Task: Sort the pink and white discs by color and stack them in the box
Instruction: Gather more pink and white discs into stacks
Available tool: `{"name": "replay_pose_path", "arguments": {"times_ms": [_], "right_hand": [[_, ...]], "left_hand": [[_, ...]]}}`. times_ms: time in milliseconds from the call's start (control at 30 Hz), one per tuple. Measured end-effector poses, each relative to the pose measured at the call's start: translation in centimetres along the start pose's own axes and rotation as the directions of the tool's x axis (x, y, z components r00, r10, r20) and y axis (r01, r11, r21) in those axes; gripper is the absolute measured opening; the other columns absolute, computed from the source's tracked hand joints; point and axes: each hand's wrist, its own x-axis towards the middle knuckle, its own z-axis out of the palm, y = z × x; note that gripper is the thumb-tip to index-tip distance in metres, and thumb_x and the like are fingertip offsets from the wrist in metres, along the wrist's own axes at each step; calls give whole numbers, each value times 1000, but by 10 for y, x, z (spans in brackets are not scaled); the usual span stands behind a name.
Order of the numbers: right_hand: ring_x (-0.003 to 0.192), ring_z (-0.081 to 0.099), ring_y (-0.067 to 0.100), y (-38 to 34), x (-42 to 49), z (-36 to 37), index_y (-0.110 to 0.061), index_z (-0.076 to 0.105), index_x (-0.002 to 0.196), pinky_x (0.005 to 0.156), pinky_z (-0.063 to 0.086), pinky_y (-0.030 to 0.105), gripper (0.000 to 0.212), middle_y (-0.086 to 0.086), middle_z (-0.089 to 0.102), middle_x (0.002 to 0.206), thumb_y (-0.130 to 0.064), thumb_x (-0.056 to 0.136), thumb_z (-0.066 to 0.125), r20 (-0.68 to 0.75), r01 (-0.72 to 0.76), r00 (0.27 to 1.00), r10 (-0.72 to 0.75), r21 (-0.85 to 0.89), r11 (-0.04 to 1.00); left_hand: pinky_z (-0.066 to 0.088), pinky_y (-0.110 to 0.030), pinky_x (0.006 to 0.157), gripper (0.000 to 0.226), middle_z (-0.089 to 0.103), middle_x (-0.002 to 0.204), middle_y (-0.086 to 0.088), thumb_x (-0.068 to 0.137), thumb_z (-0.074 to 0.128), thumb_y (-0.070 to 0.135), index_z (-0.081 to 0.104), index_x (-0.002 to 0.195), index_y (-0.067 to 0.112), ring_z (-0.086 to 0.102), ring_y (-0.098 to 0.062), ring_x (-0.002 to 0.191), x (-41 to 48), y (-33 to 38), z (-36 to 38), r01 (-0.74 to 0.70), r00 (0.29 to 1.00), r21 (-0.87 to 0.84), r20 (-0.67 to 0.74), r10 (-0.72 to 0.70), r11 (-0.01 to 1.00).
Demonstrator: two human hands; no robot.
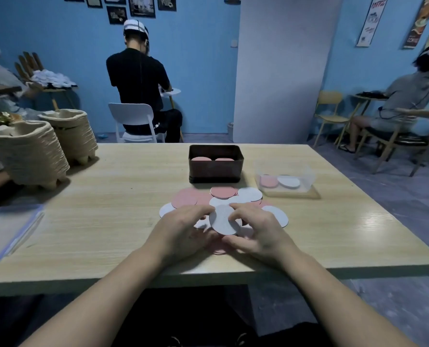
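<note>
Left hand and right hand pinch one white disc by opposite rims above the mixed pile near the table's near edge, box just behind; the disc looks thin, light and stiff, so grip its rim.

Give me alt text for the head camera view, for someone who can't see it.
The left hand and right hand pinch a white disc above a pile of pink and white discs on a wooden table. Behind it, a dark box holds pink discs; a clear container sits to its right.
</note>
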Motion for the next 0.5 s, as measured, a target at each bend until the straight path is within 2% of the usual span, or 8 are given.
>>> {"name": "replay_pose_path", "arguments": {"times_ms": [133,233,333,500], "right_hand": [[125,56,10,7,-6,-13,-16,58,87,87,52,33,36,2,68,120,-37,78,85,5,0,1000,1,-60,998],[127,56,13,12,-9,-17,-13,61,90,86,52,36,36,1,69,113,-36,78,86,-48,-21,999,18,-78,997],[128,55,15,12,-9,-14,-13,60,91,88,51,36,37,1,68,114,-37,79,85,-39,-20,999,16,-118,993],[129,54,15,11,-11,-14,-16,60,92,92,49,37,36,-1,67,118,-40,79,84,-50,-52,998,46,-140,989]], "left_hand": [[54,-33,89,63,66,121,12,79,65,62,57,130,25,62,-10,110,-1,0,-6,49,991,-31,129,-44,998],[44,-39,103,81,63,130,11,70,67,72,55,136,27,54,-13,122,1,0,-7,32,973,13,228,-34,999],[33,-35,109,96,57,135,15,64,66,82,50,143,31,44,-9,129,4,-1,-4,6,949,64,314,-26,998],[44,-39,99,71,65,118,15,70,68,70,60,127,28,53,-10,114,4,1,-6,-22,967,30,255,14,999]]}}
